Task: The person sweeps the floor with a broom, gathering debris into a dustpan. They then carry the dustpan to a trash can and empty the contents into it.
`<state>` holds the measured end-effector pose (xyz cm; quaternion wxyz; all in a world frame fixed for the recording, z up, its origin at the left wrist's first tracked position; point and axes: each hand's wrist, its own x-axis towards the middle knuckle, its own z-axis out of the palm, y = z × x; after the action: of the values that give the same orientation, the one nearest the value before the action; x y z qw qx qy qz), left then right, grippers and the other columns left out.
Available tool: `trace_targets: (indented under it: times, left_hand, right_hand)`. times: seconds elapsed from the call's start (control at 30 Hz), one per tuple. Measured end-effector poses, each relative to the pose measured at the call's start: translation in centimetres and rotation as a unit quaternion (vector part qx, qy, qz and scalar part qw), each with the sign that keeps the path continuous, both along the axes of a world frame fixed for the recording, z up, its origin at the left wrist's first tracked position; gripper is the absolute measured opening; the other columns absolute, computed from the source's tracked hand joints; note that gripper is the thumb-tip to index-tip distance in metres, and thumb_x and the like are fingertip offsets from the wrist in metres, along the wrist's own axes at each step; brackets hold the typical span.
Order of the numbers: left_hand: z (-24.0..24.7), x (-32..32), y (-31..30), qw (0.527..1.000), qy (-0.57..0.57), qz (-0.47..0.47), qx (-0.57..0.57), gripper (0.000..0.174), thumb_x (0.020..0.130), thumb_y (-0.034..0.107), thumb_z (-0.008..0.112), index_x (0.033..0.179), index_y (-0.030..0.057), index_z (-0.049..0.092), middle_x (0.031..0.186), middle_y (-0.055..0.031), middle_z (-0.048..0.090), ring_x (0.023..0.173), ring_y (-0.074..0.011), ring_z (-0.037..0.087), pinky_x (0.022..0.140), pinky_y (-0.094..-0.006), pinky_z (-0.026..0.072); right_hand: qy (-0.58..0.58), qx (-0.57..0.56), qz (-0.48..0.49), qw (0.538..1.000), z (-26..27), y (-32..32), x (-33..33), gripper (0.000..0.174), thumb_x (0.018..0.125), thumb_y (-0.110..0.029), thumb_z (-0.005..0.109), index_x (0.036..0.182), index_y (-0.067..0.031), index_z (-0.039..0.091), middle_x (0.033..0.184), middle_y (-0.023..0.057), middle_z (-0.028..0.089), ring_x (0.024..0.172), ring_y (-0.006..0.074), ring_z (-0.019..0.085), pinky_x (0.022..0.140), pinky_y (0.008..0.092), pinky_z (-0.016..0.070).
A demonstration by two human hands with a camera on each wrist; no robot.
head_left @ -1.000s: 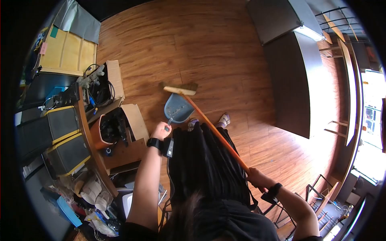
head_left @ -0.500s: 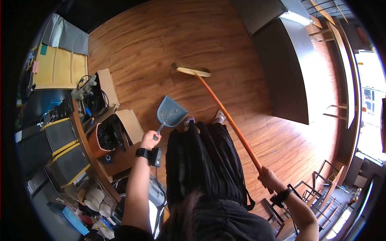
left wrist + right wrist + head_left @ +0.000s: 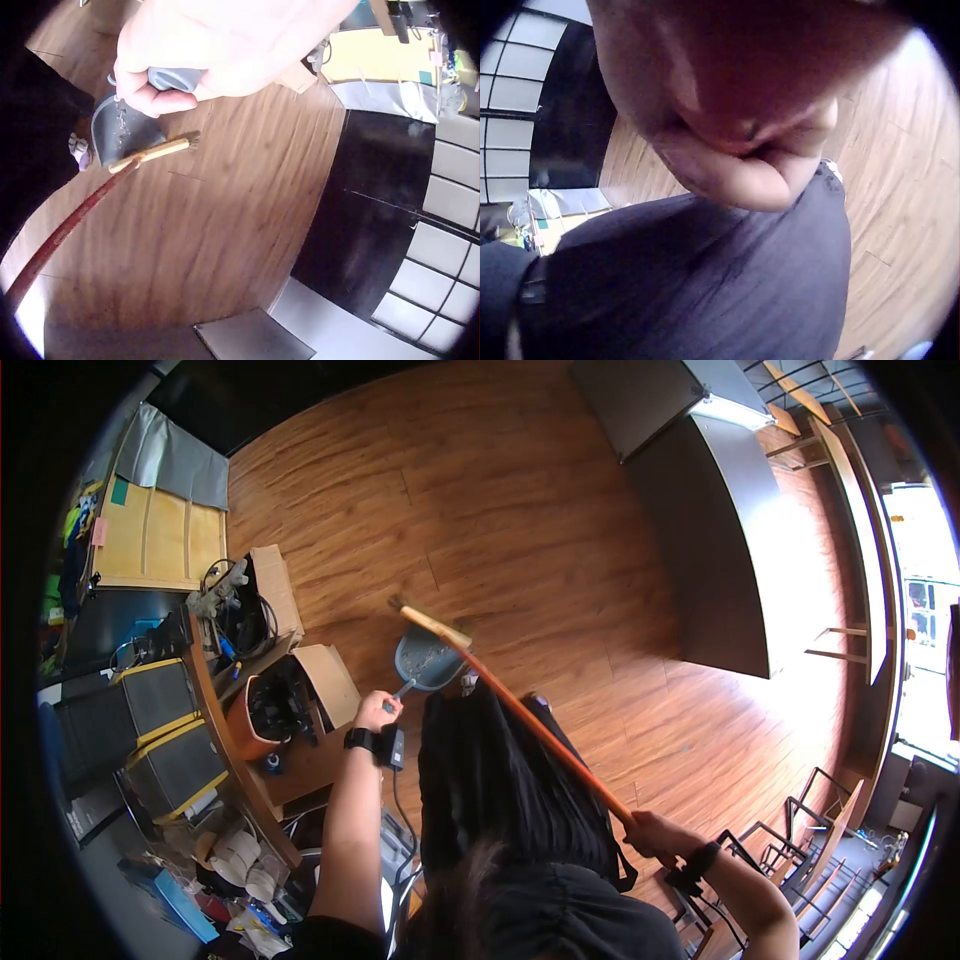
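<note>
In the head view the left hand (image 3: pixel 378 712) grips the handle of a blue-grey dustpan (image 3: pixel 425 672), which holds grey debris. The right hand (image 3: pixel 655 836) is wrapped round the orange pole of a broom (image 3: pixel 545 738). The broom's pale head (image 3: pixel 436 627) lies across the dustpan's front edge. From the left wrist, the left hand (image 3: pixel 176 56) curls round the grey handle, with the dustpan (image 3: pixel 112 131) and broom head (image 3: pixel 154 153) beyond it. The right wrist view shows the right hand (image 3: pixel 735 165) with curled fingers; the pole is mostly hidden there.
Open cardboard boxes (image 3: pixel 328 685) and an orange bin (image 3: pixel 240 722) stand left of the dustpan. A shelf with cases (image 3: pixel 165 695) lines the left side. At the right is a dark cabinet (image 3: pixel 705 540), with metal-framed furniture (image 3: pixel 790 835) at lower right. Wooden floor (image 3: pixel 520 490) stretches ahead.
The broom head has come back toward the body and left, from the floor ahead to the dustpan's edge. The dustpan has turned slightly. Both hands keep their grips.
</note>
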<state>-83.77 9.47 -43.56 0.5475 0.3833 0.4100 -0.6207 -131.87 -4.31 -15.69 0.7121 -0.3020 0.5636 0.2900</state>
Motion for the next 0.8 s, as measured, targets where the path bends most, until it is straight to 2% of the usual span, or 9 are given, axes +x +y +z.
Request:
trace_targets:
  times: [0.03,0.1,0.17,0.27,0.3,0.33,0.47,0.63,0.8]
  left_hand:
    - [0.0,0.0,0.0,1.0,-0.001,0.003,-0.004,0.026,0.066,-0.003,0.04,0.091,-0.0101,0.035,0.088,-0.0225,0.038,0.07,-0.0193,0.042,0.043,-0.0187,0.0386]
    - [-0.1,0.0,0.2,0.991,0.072,0.063,0.098,0.028,0.066,-0.004,0.04,0.093,-0.0111,0.035,0.091,-0.0235,0.038,0.07,-0.0195,0.042,0.043,-0.0188,0.0384]
    - [-0.6,-0.1,0.5,0.983,0.083,0.057,0.153,0.029,0.069,-0.004,0.04,0.096,-0.0109,0.033,0.094,-0.0238,0.036,0.069,-0.019,0.042,0.041,-0.0191,0.0393]
    - [-1.2,-0.5,2.6,0.98,0.132,0.061,0.134,0.028,0.069,-0.005,0.041,0.096,-0.0094,0.033,0.095,-0.0237,0.034,0.065,-0.0168,0.042,0.041,-0.0181,0.0405]
    - [0.3,-1.5,2.9,0.985,0.085,0.057,0.135,0.029,0.069,-0.005,0.041,0.096,-0.0094,0.033,0.097,-0.024,0.034,0.065,-0.0166,0.042,0.042,-0.0178,0.0406]
    - [0.9,-2.3,3.6,0.985,0.087,0.062,0.134,0.029,0.069,-0.005,0.041,0.097,-0.0091,0.034,0.097,-0.0241,0.034,0.065,-0.0163,0.043,0.043,-0.0176,0.0407]
    - [3.6,-6.8,6.5,0.986,0.075,0.085,0.123,0.026,0.071,-0.003,0.042,0.096,-0.0087,0.036,0.093,-0.0223,0.039,0.062,-0.0148,0.043,0.044,-0.0173,0.0408]
    - [7.0,-14.4,10.0,0.984,0.026,0.149,0.092,0.028,0.072,-0.003,0.043,0.097,-0.0092,0.035,0.093,-0.0222,0.041,0.064,-0.0143,0.044,0.045,-0.0169,0.0389]
    - [7.3,-19.9,14.0,0.972,0.072,0.205,0.089,0.026,0.072,-0.004,0.042,0.096,-0.0104,0.035,0.098,-0.0236,0.04,0.067,-0.014,0.042,0.05,-0.0173,0.0379]
  right_hand:
    - [0.01,0.036,-0.013,0.999,1.1,-0.4,-0.4,0.013,0.073,-0.005,0.052,0.071,-0.0083,0.04,0.05,-0.002,0.037,0.039,0.007,0.036,0.033,0.0202,0.0296]
    - [-0.004,0.009,0.054,0.999,3.4,-0.9,-1.0,0.011,0.072,-0.006,0.051,0.07,-0.0058,0.04,0.05,-0.0003,0.038,0.039,0.0076,0.038,0.033,0.0209,0.0299]
    - [0.003,-0.004,0.071,0.997,5.0,-1.8,-2.3,0.011,0.072,-0.007,0.051,0.07,-0.0059,0.041,0.05,-0.0005,0.038,0.039,0.0076,0.037,0.033,0.0211,0.0301]
    - [0.009,-0.06,0.109,0.992,4.9,-3.0,-5.0,0.011,0.072,-0.007,0.052,0.069,-0.0059,0.041,0.049,-0.0008,0.038,0.039,0.0077,0.038,0.033,0.0217,0.0304]
    - [0.01,-0.102,0.126,0.987,4.5,-3.4,-6.0,0.011,0.072,-0.007,0.052,0.069,-0.0057,0.041,0.049,-0.0009,0.038,0.039,0.0079,0.038,0.033,0.022,0.0307]
    - [0.008,-0.129,0.116,0.985,3.8,-4.1,-6.8,0.012,0.072,-0.008,0.053,0.069,-0.0053,0.042,0.049,-0.0007,0.039,0.039,0.0084,0.038,0.033,0.0228,0.0314]
    - [0.051,-0.256,0.188,0.947,0.2,-9.4,-7.8,0.015,0.071,-0.011,0.054,0.069,-0.0038,0.042,0.049,0.0028,0.042,0.04,0.0126,0.044,0.033,0.0271,0.0356]
    - [0.022,-0.388,0.222,0.894,-9.7,-17.9,-9.9,0.013,0.07,-0.008,0.052,0.068,-0.0014,0.041,0.046,0.0059,0.043,0.037,0.0175,0.046,0.031,0.0295,0.0376]
    - [0.04,-0.419,0.271,0.866,-12.0,-22.5,-4.0,0.011,0.068,-0.004,0.049,0.06,0.0021,0.046,0.044,0.0095,0.047,0.036,0.0195,0.049,0.031,0.0302,0.04]
